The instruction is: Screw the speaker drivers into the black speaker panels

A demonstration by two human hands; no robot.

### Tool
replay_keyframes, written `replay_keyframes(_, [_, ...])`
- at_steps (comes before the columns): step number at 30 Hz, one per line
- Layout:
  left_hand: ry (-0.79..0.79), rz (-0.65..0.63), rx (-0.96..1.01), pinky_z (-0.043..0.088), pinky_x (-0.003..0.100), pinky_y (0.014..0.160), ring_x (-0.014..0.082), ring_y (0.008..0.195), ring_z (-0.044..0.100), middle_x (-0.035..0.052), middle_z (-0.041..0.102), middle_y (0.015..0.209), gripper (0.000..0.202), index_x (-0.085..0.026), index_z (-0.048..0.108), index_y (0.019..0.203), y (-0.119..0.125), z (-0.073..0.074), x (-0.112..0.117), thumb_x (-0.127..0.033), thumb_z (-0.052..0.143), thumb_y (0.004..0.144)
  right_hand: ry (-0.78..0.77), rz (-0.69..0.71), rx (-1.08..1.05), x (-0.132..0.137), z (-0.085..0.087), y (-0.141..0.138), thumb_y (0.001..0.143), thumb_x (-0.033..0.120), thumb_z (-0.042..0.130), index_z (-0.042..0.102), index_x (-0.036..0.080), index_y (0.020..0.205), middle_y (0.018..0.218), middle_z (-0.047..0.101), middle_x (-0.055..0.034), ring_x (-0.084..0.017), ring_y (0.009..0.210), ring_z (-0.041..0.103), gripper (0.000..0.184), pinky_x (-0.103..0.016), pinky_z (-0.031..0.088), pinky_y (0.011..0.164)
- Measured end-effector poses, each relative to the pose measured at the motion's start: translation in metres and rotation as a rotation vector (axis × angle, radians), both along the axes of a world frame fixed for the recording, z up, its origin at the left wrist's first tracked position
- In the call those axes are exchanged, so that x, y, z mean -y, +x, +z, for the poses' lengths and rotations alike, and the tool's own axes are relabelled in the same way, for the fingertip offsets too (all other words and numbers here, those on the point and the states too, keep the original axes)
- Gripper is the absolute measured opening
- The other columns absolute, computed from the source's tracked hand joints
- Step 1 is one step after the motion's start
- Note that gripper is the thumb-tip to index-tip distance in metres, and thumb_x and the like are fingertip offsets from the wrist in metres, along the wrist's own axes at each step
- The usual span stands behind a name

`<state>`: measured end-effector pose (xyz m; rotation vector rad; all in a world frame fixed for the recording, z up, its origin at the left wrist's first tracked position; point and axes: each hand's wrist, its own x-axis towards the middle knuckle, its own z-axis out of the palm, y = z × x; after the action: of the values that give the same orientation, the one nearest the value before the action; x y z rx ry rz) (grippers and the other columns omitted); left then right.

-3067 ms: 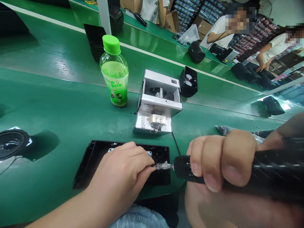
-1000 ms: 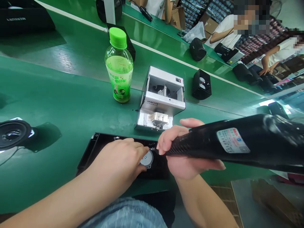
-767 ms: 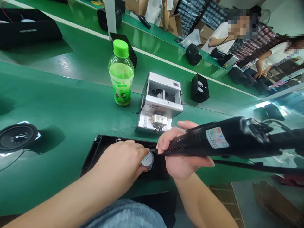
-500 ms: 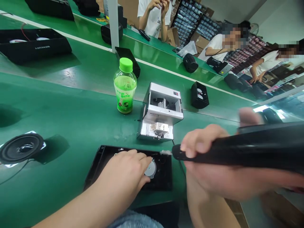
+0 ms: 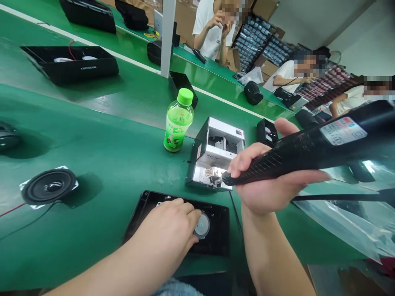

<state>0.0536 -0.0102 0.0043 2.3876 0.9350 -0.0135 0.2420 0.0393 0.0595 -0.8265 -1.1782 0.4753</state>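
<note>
Head view: half-curled left hand (image 5: pixel 173 225) grips silver disc (image 5: pixel 203 225), right hand (image 5: pixel 267 192) clasps black screwdriver (image 5: pixel 298 151).

The electric screwdriver (image 5: pixel 299 152) is smooth plastic, ribbed at the grip (image 5: pixel 262 166); the speaker housing (image 5: pixel 220 236) is plastic, the round speaker driver (image 5: pixel 203 227) dull metal, the screw feeder (image 5: pixel 214 157) satin metal, the drink bottle (image 5: pixel 178 126) shiny plastic, the worktop (image 5: pixel 132 154) glossy.

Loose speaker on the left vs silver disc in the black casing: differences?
The loose speaker lies on the green bench; the silver disc sits inside the black casing. The speaker shows a dark, ringed face; the disc a pale grey one. The speaker is clearly larger than the disc. The left hand holds the disc; neither hand touches the speaker. Both are round.
</note>
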Motion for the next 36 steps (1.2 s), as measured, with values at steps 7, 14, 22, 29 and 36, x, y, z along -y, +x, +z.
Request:
replay_keyframes(7, [-0.009,0.011,-0.025,0.062,0.058,0.103,0.0355,0.114,0.075,0.0080,0.081,0.120,0.034,-0.024,0.077,0.133,0.002,0.005,-0.003,-0.026,0.079,0.099,-0.057,0.032,-0.067,0.036,-0.004,0.009,0.096,0.091,0.046,0.068,0.030,0.134,0.059,0.065,0.0056,-0.016,0.036,0.051,0.075,-0.030,0.047,0.035])
replay_keyframes(14, [0.004,0.024,-0.026,0.060,0.051,0.099,0.0321,0.111,0.076,0.0065,0.081,0.118,0.032,-0.027,0.079,0.130,0.002,0.005,-0.004,-0.026,0.080,0.099,0.095,-0.049,-0.102,0.035,0.019,0.005,0.100,0.080,0.053,0.071,0.028,0.118,0.058,0.064,0.0063,-0.016,0.037,0.052,0.058,-0.031,0.048,0.036])
replay_keyframes(22, [0.000,0.039,0.019,0.061,0.053,0.101,0.0347,0.113,0.077,0.0080,0.082,0.120,0.034,-0.025,0.079,0.131,0.001,0.002,-0.002,-0.025,0.081,0.097,0.051,-0.036,-0.011,0.001,-0.001,0.002,0.099,0.091,0.036,0.057,0.027,0.115,0.056,0.057,0.0098,-0.016,0.035,0.050,0.069,-0.029,0.044,0.034])
replay_keyframes(29, [-0.022,0.019,-0.020,0.061,0.057,0.103,0.0369,0.117,0.077,0.0099,0.082,0.123,0.034,-0.024,0.078,0.132,0.004,0.005,-0.006,-0.026,0.079,0.098,0.027,-0.068,-0.007,0.001,0.000,0.002,0.099,0.090,0.034,0.060,0.027,0.119,0.054,0.056,0.0087,-0.017,0.034,0.048,0.071,-0.030,0.040,0.033])
replay_keyframes(36, [-0.025,0.019,-0.008,0.061,0.055,0.100,0.0342,0.111,0.077,0.0084,0.082,0.117,0.031,-0.023,0.079,0.129,0.001,0.008,-0.005,-0.025,0.080,0.098,0.023,-0.070,0.006,0.001,-0.001,-0.001,0.093,0.098,0.032,0.062,0.027,0.134,0.056,0.056,0.0076,-0.015,0.036,0.047,0.087,-0.030,0.039,0.035])
